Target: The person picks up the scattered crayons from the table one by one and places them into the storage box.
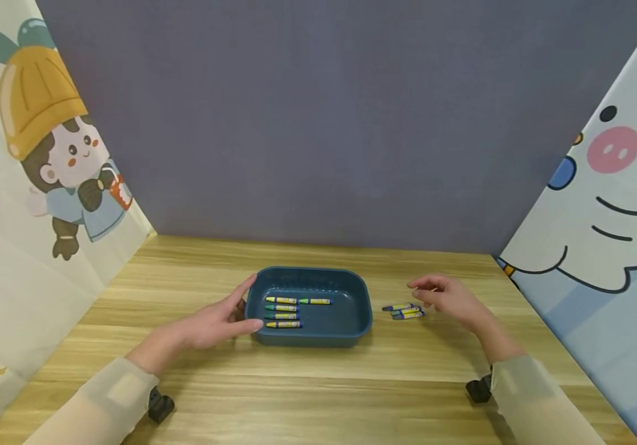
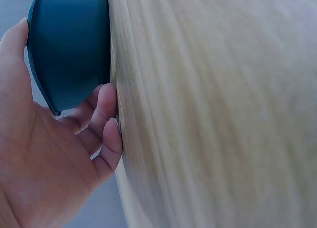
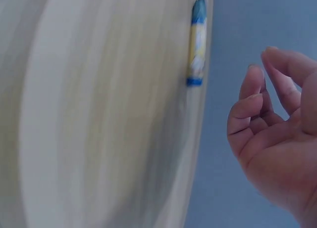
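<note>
A dark blue rectangular box [image 1: 337,335] sits on the table, with several crayons [image 1: 283,308] in yellow and green shades lying on its left side and middle. My left hand [image 1: 212,322] holds the box's left end, thumb at the near corner and index finger at the far one. In the left wrist view, the left hand's [image 2: 49,154] other fingers curl low beside the box wall [image 2: 69,50]. Right of the box lies a small group of dark and green crayons [image 1: 407,310]. Over their right end hovers my right hand [image 1: 451,301], fingers loosely bent, nothing between them. The right wrist view shows one blue-tipped crayon [image 3: 197,45].
The wood-grain table [image 1: 318,395] ends at a grey upright panel [image 1: 318,123] behind. Printed cloth panels with cartoon figures [image 1: 68,148] stand at the left and right sides.
</note>
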Motion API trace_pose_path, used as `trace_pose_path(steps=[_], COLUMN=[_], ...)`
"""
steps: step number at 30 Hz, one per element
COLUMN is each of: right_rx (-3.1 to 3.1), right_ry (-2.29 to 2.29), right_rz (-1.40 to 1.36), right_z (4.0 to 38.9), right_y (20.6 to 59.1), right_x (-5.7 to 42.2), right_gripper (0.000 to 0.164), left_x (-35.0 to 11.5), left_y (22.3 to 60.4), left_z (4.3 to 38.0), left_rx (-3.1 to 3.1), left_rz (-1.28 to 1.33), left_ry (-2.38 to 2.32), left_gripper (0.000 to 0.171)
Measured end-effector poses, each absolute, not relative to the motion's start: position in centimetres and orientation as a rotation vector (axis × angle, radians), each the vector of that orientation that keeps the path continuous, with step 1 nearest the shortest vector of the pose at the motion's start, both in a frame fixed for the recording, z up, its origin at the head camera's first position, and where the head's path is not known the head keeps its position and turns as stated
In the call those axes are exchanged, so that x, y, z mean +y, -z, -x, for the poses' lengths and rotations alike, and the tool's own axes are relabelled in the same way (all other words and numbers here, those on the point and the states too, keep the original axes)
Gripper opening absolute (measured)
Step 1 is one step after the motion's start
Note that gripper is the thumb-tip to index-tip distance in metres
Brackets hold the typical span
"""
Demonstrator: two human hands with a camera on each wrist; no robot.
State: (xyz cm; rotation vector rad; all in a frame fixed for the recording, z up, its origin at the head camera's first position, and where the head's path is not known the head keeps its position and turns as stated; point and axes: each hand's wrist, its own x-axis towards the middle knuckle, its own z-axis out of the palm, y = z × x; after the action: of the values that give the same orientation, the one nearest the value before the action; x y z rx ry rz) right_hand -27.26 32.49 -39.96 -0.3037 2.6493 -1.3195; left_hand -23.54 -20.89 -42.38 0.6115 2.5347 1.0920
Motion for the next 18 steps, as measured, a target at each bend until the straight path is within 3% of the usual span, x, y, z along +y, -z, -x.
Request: trace_pose_path(steps=[18], right_rx=[2.636], right_ry=[1.255], right_rz=[0.240], right_z=[27.5], right_y=[41.7], right_x=[34.8], right_gripper=[0.041], left_x=[-20.8], left_y=[42.3], left_z=[23.5], left_rx=[2.540], left_rz=[-0.606], left_ry=[-1.084], left_gripper=[0.105])
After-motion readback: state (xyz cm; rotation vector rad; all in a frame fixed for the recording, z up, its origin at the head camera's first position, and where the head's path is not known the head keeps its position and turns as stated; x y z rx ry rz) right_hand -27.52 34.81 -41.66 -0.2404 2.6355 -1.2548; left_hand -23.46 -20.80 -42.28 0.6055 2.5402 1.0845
